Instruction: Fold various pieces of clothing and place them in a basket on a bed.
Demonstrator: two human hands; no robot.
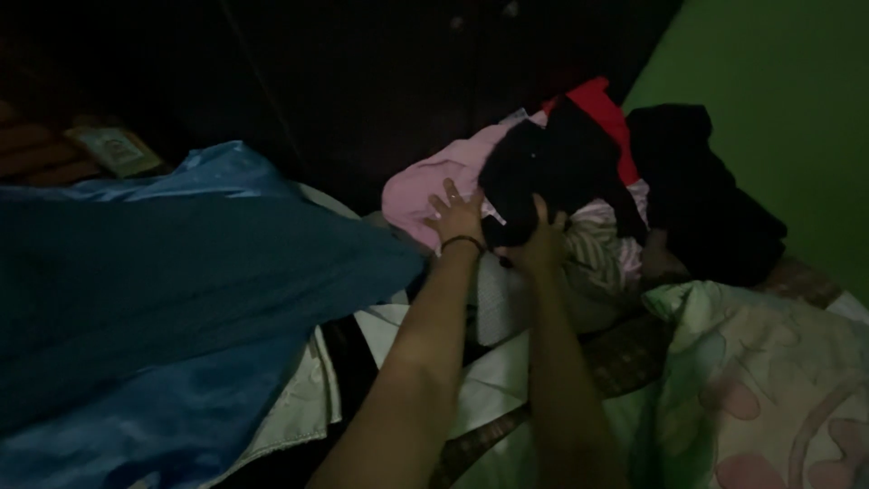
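Head view, dim room: black garment (534,181) lying on top of a heap of clothes on a bed (778,398), being gripped at its lower edge by the right hand (541,243), fingers (540,214) curling up around the dark cloth and holding it. Left hand (455,217) pressing flat just beside it on a pink cloth (425,181), fingers spread wide, touching but not clutching; dark band (462,242) circling that wrist. Red cloth (602,104) peeking out behind the black garment, striped cloth (593,244) lying below it, another black heap (701,195) sitting to the right against the green wall (778,100). Shiny blue fabric (172,299) spreading across the left side, flowered bedsheet (769,380) covering the lower right.
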